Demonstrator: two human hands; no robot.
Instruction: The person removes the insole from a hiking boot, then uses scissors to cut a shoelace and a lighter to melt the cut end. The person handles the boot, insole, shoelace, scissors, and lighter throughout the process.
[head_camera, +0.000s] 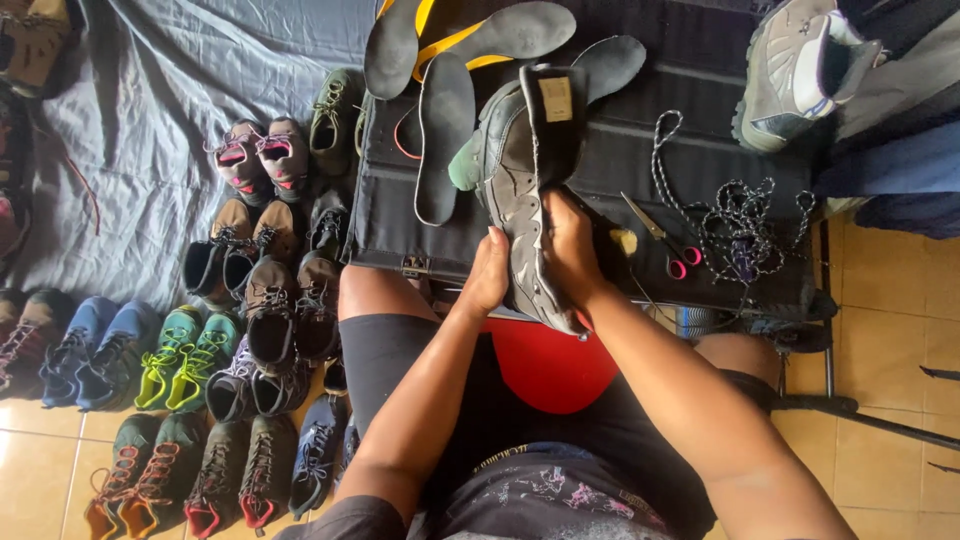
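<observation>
Both hands are clasping the grey shoe (520, 180) at frame centre: your left hand (487, 275) is pressing its fingers flat on one side, your right hand (572, 250) is wrapping the other. Its long axis is running up the frame, tongue uppermost. Scissors (660, 238) are lying just right, nearer your right hand. No containers are showing.

soft, even daylight fills the scene, brightest on the grey sheet (170, 130) at the far left and on the tiled floor (900, 300) at the right. the black table (700, 80) soaks up light and shows little detail. shadows are weak, deepest between the person's legs and under the table's near edge. no hard glare. focus is fairly sharp in the middle; the corners stretch and soften, with wide-angle bending at the edges.
</observation>
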